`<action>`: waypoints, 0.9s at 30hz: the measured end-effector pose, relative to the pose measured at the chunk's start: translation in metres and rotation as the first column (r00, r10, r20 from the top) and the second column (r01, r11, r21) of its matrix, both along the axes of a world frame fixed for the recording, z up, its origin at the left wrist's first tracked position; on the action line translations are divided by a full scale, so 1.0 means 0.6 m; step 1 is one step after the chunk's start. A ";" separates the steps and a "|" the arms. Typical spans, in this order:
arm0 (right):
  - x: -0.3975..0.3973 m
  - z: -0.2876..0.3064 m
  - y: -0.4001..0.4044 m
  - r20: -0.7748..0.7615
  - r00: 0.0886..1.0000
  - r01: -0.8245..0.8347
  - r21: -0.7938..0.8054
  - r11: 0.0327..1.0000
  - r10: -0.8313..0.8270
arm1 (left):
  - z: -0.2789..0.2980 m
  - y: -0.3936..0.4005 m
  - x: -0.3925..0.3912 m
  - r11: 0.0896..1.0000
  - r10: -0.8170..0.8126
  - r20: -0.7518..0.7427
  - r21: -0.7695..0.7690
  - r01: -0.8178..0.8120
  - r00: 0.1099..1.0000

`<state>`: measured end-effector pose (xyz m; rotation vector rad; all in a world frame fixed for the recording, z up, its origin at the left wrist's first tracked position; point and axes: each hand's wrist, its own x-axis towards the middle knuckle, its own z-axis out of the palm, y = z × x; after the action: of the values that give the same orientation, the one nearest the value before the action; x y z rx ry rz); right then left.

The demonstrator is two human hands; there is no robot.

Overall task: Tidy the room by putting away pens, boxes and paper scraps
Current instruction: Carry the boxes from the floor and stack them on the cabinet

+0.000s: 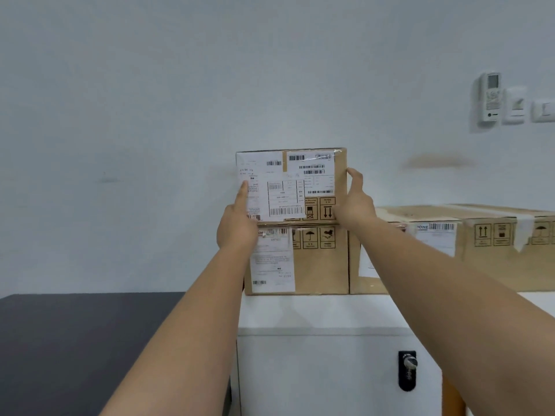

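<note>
A brown cardboard box point(318, 181) covered in white shipping labels sits on top of a second labelled box point(321, 262), against the wall. My left hand point(237, 217) presses flat on the upper box's left front, fingers pointing up. On that box's right edge my right hand point(354, 199) grips it, thumb up along the side. Both boxes stand on a white cabinet point(315, 313).
A long, low cardboard box point(486, 235) lies to the right on the same cabinet. A dark table point(90, 340) adjoins the cabinet on the left. The cabinet door carries a black lock point(407, 370). A remote holder and switches point(492, 97) hang on the wall.
</note>
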<state>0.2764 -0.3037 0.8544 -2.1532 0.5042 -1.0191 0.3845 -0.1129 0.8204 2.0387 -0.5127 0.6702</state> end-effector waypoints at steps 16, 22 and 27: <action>0.022 -0.015 0.006 -0.048 0.998 0.037 0.019 0.999 -0.036 | -0.003 0.033 0.017 0.948 -0.304 -0.125 -0.134 0.287 0.944; 0.015 -0.012 0.000 -0.176 0.984 -0.031 -0.009 0.999 0.029 | -0.002 0.034 0.001 0.898 -0.427 -0.231 -0.216 0.382 0.874; -0.057 -0.055 -0.006 -0.037 0.999 -0.015 -0.022 1.000 0.014 | -0.055 0.028 -0.052 0.925 -0.253 -0.113 -0.319 0.207 0.961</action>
<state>0.2420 -0.3074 0.8212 -2.1955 0.4960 -0.9827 0.3535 -0.0960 0.7874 1.6902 -0.5158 0.4180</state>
